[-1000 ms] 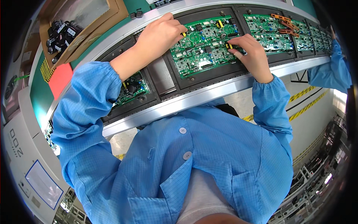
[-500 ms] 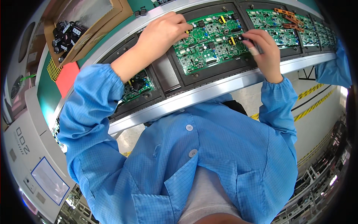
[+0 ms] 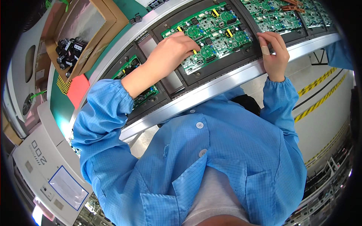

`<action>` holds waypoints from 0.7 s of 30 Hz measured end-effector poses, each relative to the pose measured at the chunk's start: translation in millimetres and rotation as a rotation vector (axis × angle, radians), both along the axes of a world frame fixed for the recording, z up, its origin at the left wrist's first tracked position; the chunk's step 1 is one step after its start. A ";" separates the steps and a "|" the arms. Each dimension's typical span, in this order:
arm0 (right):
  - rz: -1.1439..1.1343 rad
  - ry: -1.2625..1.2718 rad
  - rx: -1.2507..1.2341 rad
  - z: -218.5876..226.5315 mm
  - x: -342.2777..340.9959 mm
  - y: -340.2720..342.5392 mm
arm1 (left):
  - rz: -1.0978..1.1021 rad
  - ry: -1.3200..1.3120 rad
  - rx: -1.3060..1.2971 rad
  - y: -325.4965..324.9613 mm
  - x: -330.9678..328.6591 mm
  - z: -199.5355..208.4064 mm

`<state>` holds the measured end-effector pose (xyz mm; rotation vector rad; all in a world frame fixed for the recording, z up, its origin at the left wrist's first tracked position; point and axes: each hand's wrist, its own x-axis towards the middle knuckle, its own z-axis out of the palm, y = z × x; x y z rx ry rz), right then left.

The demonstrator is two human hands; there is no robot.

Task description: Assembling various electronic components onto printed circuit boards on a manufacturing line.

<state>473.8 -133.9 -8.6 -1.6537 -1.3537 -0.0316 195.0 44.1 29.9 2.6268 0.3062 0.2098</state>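
Head view: right hand [image 3: 276,57] and left hand [image 3: 173,49] at a green board [image 3: 194,64].
Left fingertips meet a yellow part [image 3: 195,52] near its left edge; right fingers bunch off its right. Either grip I cannot tell; I'd keep pressure light and square.

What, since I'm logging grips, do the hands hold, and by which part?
Left hand: at a yellow-striped component; grip can't be told. Right hand: nothing visibly held.

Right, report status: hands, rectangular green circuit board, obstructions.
Left hand at small yellow component on rectangular green circuit board, grip unclear. Right hand over silver metal rail, grip unclear. Left hand partly covers board's left side.
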 end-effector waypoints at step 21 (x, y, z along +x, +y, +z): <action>0.811 -0.150 -0.092 158.3 -99.3 147.1 | 0.371 -0.001 0.648 135.7 -200.1 121.4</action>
